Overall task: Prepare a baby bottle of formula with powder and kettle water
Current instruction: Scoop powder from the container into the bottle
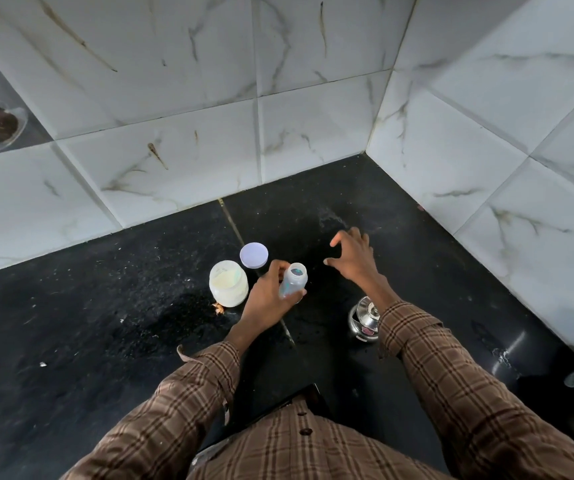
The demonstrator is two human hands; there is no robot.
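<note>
A clear baby bottle [293, 279] with no top stands on the black counter [88, 323], and my left hand [269, 297] grips its body. Left of it sits an open plastic jar of pale powder [228, 283]. The jar's white lid [254, 255] lies flat just behind it. My right hand [353, 258] hovers over the counter right of the bottle, fingers spread and holding nothing. A steel kettle [365, 318] stands below my right wrist, partly hidden by the checked sleeve.
Marble-patterned tiled walls [209, 150] meet in a corner behind and to the right. A wet patch glistens on the counter behind my right hand. A small crumb lies by the jar's base. A dark rounded object [507, 358] sits at the right edge.
</note>
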